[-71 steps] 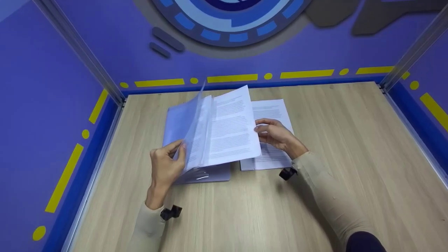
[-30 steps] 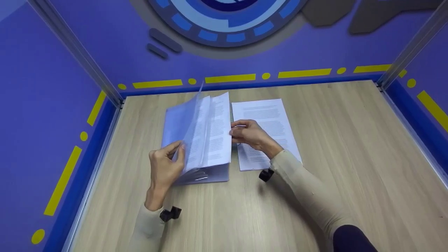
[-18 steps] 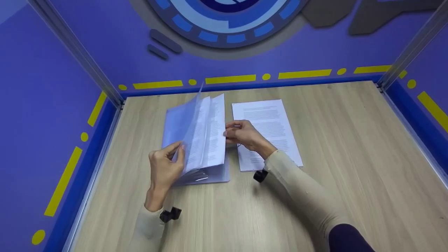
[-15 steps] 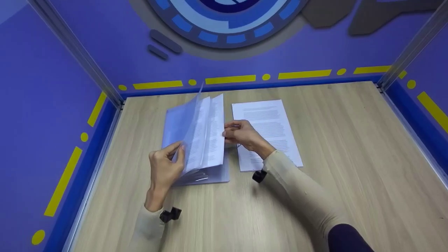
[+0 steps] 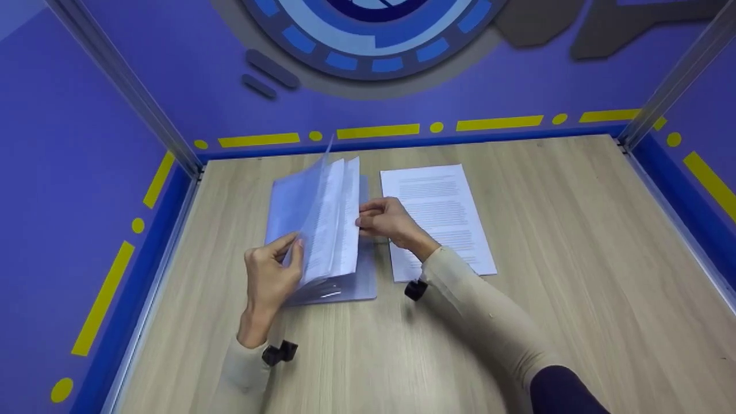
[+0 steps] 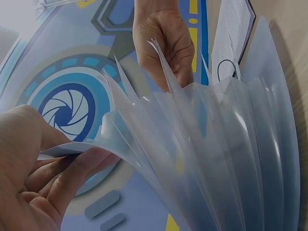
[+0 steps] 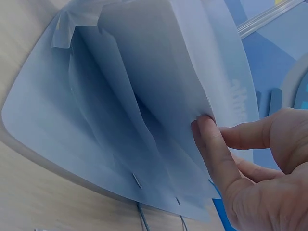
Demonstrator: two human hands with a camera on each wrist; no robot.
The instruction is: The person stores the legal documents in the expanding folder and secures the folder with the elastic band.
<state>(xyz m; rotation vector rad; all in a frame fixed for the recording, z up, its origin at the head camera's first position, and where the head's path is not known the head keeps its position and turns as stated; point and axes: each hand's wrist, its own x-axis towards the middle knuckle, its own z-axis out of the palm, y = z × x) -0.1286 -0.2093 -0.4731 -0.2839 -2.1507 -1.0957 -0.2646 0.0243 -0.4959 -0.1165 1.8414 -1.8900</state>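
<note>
The left hand (image 5: 273, 270) pinched the folder cover (image 5: 305, 192), I'd guess to spread its pockets (image 6: 216, 139); at its two o'clock, the right hand (image 5: 392, 222) pinched papers (image 5: 349, 236) edgewise.

The head view looks forward and down — wrist views, close in, share the folder (image 6: 226, 163).

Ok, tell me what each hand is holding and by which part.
Left hand: the folder, pinched by one panel's edge. Right hand: the papers in the folder, pinched midway along their right edge.
</note>
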